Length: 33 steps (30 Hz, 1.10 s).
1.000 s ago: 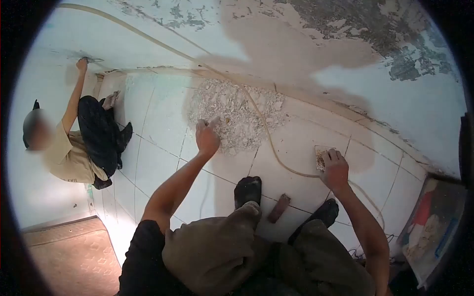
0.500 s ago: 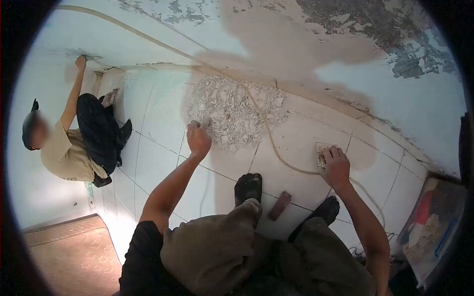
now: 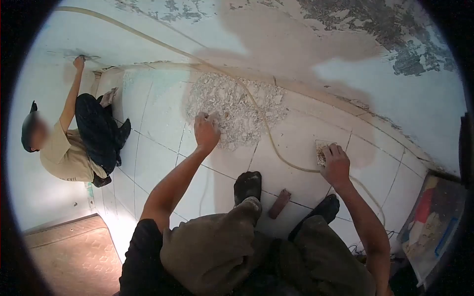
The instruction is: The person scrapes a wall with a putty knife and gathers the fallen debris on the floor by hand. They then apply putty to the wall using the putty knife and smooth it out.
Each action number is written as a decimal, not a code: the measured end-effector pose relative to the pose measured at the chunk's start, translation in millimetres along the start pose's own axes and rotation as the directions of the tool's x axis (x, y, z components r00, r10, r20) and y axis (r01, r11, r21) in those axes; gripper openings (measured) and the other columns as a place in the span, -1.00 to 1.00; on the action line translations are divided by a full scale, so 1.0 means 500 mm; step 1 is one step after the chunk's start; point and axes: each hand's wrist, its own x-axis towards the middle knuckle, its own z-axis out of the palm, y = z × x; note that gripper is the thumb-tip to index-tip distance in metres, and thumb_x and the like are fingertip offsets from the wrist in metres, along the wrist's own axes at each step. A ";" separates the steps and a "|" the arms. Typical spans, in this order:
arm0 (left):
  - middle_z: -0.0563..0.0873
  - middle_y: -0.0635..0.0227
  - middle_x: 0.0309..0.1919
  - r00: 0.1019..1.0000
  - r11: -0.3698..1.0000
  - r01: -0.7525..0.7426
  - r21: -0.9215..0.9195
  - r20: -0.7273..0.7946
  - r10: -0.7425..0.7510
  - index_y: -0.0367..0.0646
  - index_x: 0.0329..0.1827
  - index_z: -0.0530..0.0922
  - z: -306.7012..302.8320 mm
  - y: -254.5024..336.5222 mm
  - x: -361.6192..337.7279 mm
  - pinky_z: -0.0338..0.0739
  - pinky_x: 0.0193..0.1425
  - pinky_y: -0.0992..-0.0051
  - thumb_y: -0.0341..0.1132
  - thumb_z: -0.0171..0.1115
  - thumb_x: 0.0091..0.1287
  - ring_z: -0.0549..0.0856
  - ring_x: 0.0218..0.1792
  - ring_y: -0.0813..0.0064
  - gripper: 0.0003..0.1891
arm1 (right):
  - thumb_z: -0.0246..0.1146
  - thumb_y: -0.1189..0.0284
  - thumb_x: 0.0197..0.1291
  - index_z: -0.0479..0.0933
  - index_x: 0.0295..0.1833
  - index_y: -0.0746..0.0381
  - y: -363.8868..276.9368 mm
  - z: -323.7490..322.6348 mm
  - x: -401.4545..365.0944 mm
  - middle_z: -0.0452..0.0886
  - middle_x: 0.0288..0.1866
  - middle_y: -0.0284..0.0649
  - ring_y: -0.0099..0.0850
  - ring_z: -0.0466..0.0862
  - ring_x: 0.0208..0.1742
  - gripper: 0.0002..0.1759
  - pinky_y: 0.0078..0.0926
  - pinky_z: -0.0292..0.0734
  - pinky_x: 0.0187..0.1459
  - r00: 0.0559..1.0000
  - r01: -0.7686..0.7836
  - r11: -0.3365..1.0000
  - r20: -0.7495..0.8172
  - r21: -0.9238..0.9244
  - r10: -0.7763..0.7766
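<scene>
our left hand (image 3: 206,132) sits at the rubble pile (image 3: 239,103), fingers curled, around what we cannot tell. our right hand (image 3: 336,166) clasps a flat scraper (image 3: 321,149).

A room is being renovated. Paint is flaking off the wall (image 3: 345,29) beyond the left hand (image 3: 206,132), with scrapings (image 3: 237,106) lying at its fingertips.

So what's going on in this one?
The person crouches on a pale tiled floor. Their left hand touches the near edge of a heap of whitish flakes; their right hand rests on a small flat square pad on the tiles. A pale hose runs between them. At left, a co-worker squats with a hand against the wall.
</scene>
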 end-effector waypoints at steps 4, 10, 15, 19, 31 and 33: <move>0.48 0.15 -0.12 0.997 1.000 0.025 -0.008 0.079 -0.025 0.01 0.10 0.63 0.004 -0.005 0.017 0.39 0.08 0.23 -0.50 0.10 0.06 0.47 -0.02 0.14 -0.52 | 0.39 0.48 -0.31 0.50 -0.06 0.27 0.007 0.012 -0.001 0.47 -0.06 -0.14 -0.16 0.52 0.00 -0.46 -0.26 0.53 -0.01 1.000 0.013 1.000 -0.018 -0.014 -0.013; 0.45 0.14 -0.08 0.993 1.000 -0.007 0.016 0.114 0.005 0.05 0.16 0.60 0.009 0.003 0.023 0.39 0.08 0.22 -0.49 0.09 0.07 0.45 -0.02 0.15 -0.48 | 0.38 0.50 -0.30 0.50 -0.06 0.27 0.003 0.007 -0.001 0.48 -0.05 -0.14 -0.17 0.52 0.02 -0.47 -0.25 0.53 -0.01 1.000 0.003 1.000 -0.012 -0.023 -0.003; 0.47 0.15 -0.09 0.998 0.999 -0.043 -0.012 0.047 0.044 0.05 0.16 0.59 -0.002 0.002 -0.004 0.37 0.13 0.19 -0.47 0.13 0.10 0.44 0.01 0.11 -0.51 | 0.37 0.51 -0.29 0.50 -0.06 0.26 0.005 0.011 0.000 0.48 -0.07 -0.15 -0.18 0.52 0.00 -0.49 -0.25 0.53 -0.02 1.000 0.009 1.000 -0.027 -0.003 -0.009; 0.46 0.17 -0.05 0.982 0.990 -0.135 0.040 0.138 0.129 0.09 0.16 0.58 -0.015 0.002 0.016 0.35 0.14 0.16 -0.48 0.13 0.08 0.41 0.04 0.10 -0.49 | 0.40 0.48 -0.33 0.49 -0.05 0.24 0.007 0.015 0.000 0.47 -0.08 -0.15 -0.18 0.52 -0.01 -0.45 -0.26 0.53 -0.03 0.999 0.010 1.000 -0.033 -0.016 -0.011; 0.41 0.17 0.05 0.975 0.975 -0.195 0.106 0.126 0.182 0.18 0.18 0.59 -0.007 -0.007 -0.013 0.29 0.13 0.13 -0.49 0.15 0.02 0.36 0.11 0.10 -0.42 | 0.42 0.44 -0.32 0.51 -0.07 0.23 0.009 0.017 -0.002 0.47 -0.05 -0.15 -0.19 0.52 0.01 -0.46 -0.25 0.53 -0.04 0.999 0.013 0.999 -0.042 -0.031 -0.015; 0.44 0.19 0.01 0.967 0.970 -0.223 0.096 0.147 0.208 0.17 0.14 0.62 -0.020 -0.004 -0.026 0.29 0.09 0.18 -0.51 0.12 0.07 0.39 0.07 0.15 -0.47 | 0.40 0.48 -0.34 0.51 -0.06 0.22 0.011 0.023 -0.005 0.47 -0.09 -0.17 -0.18 0.52 -0.03 -0.45 -0.25 0.54 -0.07 0.998 0.016 0.999 -0.061 -0.041 -0.018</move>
